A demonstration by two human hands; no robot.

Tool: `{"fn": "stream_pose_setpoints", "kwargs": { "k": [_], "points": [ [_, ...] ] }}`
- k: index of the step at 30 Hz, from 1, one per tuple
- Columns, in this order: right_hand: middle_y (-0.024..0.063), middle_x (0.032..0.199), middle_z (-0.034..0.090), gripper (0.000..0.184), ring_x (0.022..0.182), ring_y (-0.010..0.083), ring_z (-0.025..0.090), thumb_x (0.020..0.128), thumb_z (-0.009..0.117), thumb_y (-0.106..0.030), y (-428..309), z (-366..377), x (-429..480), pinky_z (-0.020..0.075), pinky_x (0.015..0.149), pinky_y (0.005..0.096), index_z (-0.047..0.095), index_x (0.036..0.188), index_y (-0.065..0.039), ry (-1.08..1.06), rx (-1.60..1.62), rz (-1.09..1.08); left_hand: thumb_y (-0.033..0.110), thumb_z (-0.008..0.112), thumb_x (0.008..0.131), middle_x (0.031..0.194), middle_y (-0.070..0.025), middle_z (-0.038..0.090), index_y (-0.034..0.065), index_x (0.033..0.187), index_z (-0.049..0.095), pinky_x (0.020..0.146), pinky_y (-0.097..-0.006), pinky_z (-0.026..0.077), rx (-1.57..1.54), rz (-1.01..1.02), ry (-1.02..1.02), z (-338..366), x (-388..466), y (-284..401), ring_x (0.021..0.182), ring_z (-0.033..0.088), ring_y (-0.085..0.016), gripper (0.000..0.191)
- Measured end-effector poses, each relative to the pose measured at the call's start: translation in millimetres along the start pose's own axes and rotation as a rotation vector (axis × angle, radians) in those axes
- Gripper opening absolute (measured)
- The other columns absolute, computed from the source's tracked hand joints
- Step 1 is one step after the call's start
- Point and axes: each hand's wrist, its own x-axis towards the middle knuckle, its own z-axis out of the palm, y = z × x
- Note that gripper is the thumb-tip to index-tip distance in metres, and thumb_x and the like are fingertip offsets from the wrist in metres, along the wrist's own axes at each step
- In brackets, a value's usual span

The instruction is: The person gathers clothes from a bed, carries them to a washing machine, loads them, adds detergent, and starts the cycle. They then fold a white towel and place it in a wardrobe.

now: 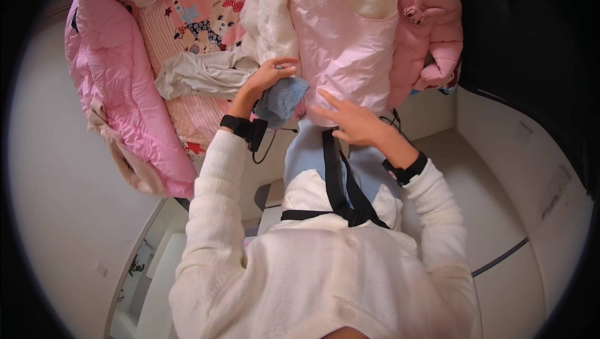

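A light pink vest with white fleece lining (347, 43) is laid out on the bed in front of me. Over its lower edge is my right hand (349, 118), fingers spread, with nothing held. My left hand (274, 76) is above a small fuzzy blue cloth item (283, 99) to the left of the vest; whether its fingers grip the item cannot be told. Left of that hand a crumpled off-white garment (206, 74) lies on pink bedding printed with a bear (222, 20). White fleece (269, 15) adjoins the vest's left side.
A quilted pink garment or cover (117, 71) hangs over the bed's left side, with a beige fabric strap (124, 156) on it. At the right is a puffy pink jacket (426, 34) bearing a rabbit figure. A dark cable (267, 151) hangs below the bed's edge.
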Motion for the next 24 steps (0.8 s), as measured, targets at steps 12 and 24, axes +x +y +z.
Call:
{"fn": "stream_pose_setpoints", "kwargs": {
  "k": [12,24],
  "points": [
    [0.0147,0.111,0.066,0.028,0.099,0.0198,0.065,0.089,0.055,-0.006,133.6,-50.8,-14.1,0.0492,0.087,0.0293,0.061,0.115,0.003,0.694,0.181,0.425,0.01,0.065,0.085,0.095,-0.0073,0.067,0.0015,0.112,0.065,0.078,-0.0257,0.049,-0.213,-0.004,0.374,-87.0,5.7,-62.9,0.089,0.062,-0.013,0.029],
    [0.0114,0.109,0.061,0.045,0.099,0.0212,0.06,0.083,0.07,-0.012,122.5,-144.6,167.1,0.0509,0.079,0.0309,0.052,0.122,0.001,0.815,0.731,0.447,0.037,0.069,0.087,0.081,-0.0098,0.068,0.0013,0.096,0.062,0.064,-0.0361,0.054,-0.94,-0.261,0.43,-96.6,91.3,-115.6,0.068,0.065,-0.024,0.037]
  ]
}}
